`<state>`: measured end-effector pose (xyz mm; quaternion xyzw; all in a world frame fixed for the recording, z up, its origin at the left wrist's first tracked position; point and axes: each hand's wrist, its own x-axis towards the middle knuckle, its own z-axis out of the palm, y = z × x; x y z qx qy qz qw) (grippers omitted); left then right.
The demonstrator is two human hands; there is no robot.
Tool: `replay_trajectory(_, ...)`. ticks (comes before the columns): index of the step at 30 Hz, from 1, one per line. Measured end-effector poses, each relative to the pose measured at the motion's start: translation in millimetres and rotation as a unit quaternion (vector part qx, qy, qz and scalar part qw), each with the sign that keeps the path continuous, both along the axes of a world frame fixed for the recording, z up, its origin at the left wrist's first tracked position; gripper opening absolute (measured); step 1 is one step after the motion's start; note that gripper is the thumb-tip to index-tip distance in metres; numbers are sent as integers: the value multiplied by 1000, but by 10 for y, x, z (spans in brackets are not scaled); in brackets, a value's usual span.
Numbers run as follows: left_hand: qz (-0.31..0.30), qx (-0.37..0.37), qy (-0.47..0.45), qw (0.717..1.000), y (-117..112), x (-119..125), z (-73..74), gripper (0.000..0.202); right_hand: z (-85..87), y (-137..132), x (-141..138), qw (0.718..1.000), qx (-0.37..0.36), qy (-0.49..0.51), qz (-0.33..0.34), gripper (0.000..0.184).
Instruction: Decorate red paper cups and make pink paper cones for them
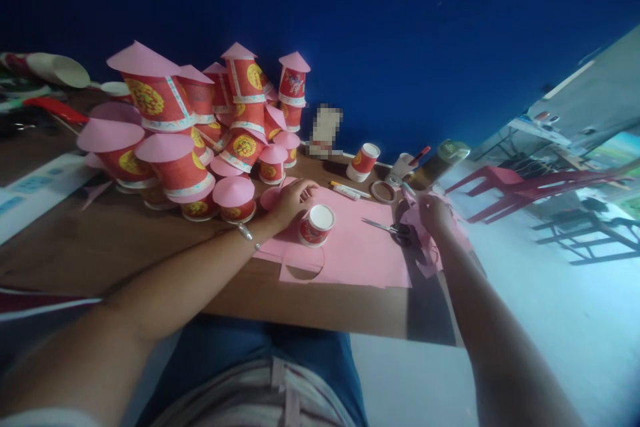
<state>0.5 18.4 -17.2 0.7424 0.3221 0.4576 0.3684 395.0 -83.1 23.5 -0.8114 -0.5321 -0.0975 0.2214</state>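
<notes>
My left hand (295, 203) rests on the pink paper with its fingers loosely bent and apart, holding nothing I can see. Right beside it an upside-down red paper cup (316, 227) with a white base stands on pink paper sheets (370, 257). A round hole is cut near the front edge of one sheet. At the table's right end my right hand (434, 217) is closed on crumpled pink paper scraps (429, 260); its fingertips are mostly hidden. Between the hands lie scissors (393, 229) with black handles, blades slightly apart.
Stacked red cup lanterns (165, 167) with pink cone roofs crowd the left. Behind the sheets are another red cup (363, 161), a tape roll (383, 192), pens (345, 191) and a pen cup (401, 168). Red plastic chairs (520, 187) stand at the right.
</notes>
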Motion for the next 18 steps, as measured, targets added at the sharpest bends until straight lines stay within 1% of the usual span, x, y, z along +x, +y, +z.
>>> replay_trajectory(1,0,2,3,1000,-7,-5,8,24,-17,40,-39,1000,-12,-21,-12,41)
replay_trajectory(2,-3,3,6,1000,-13,-12,17,25,-24,79,-101,999,-7,-28,-23,40)
replay_trajectory(4,-14,4,10,1000,-20,-25,29,25,-7,157,-284,999,6,-45,-18,40)
replay_trajectory(5,-20,4,9,1000,-20,-29,31,24,12,196,-398,998,4,-70,-1,39)
replay_trajectory(6,-25,2,7,1000,-17,-30,29,24,34,235,-524,994,-21,-96,42,39)
replay_trajectory(8,-29,-2,4,1000,-6,-26,19,23,71,317,-785,975,-106,-147,125,37)
replay_trajectory(10,-30,-5,3,1000,5,-20,8,23,84,405,-1017,965,-129,-163,161,34)
replay_trajectory(11,-32,-6,3,999,9,-19,5,23,83,448,-1106,955,-147,-187,177,32)
replay_trajectory(14,-39,-6,-2,999,2,-27,16,22,87,550,-1245,946,-165,-201,193,27)
replay_trajectory(16,-39,-1,-4,999,-16,-35,34,21,121,572,-1256,946,-165,-204,190,26)
replay_trajectory(18,-26,6,-6,1000,-38,-39,54,20,178,549,-1252,951,-146,-204,178,27)
